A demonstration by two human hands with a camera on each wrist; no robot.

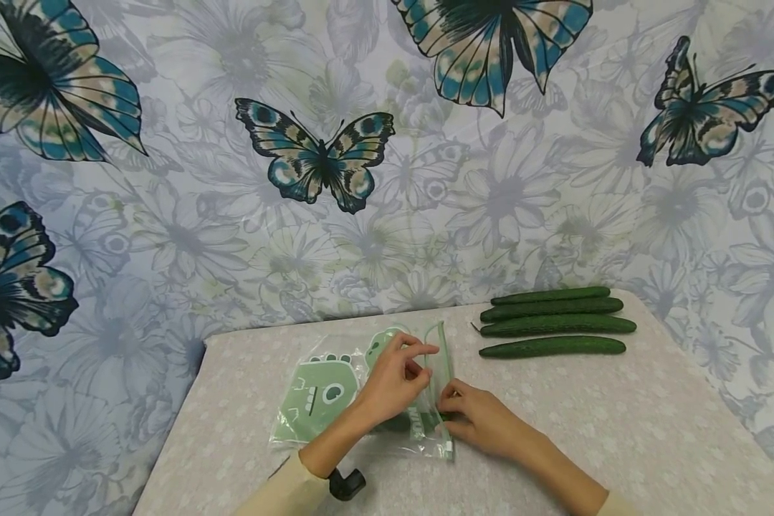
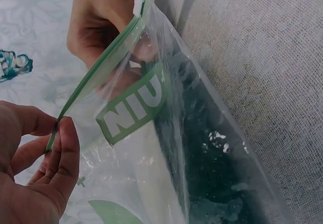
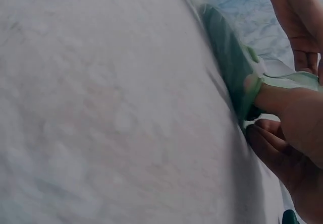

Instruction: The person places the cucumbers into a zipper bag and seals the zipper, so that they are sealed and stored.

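Observation:
A clear zip bag (image 1: 325,408) with a green cartoon print lies on the table, its green-edged mouth facing right. Through the plastic shows a dark green cucumber (image 2: 209,168) lying along the near side. My left hand (image 1: 393,383) reaches over the bag; its thumb and fingers pinch the green zip edge (image 2: 96,75) and hold it raised. At the bag's mouth, my right hand (image 1: 484,419) grips the cucumber's end, with the thumb (image 3: 275,99) inside the rim and the other fingers below. Part of this grip is hidden by plastic.
Several cucumbers (image 1: 555,347) lie side by side at the table's back right. The table (image 1: 587,430) has a pale patterned cloth. Behind it hangs a butterfly-print cloth (image 1: 322,251). A black strap-mounted device (image 1: 347,484) sits at the left wrist.

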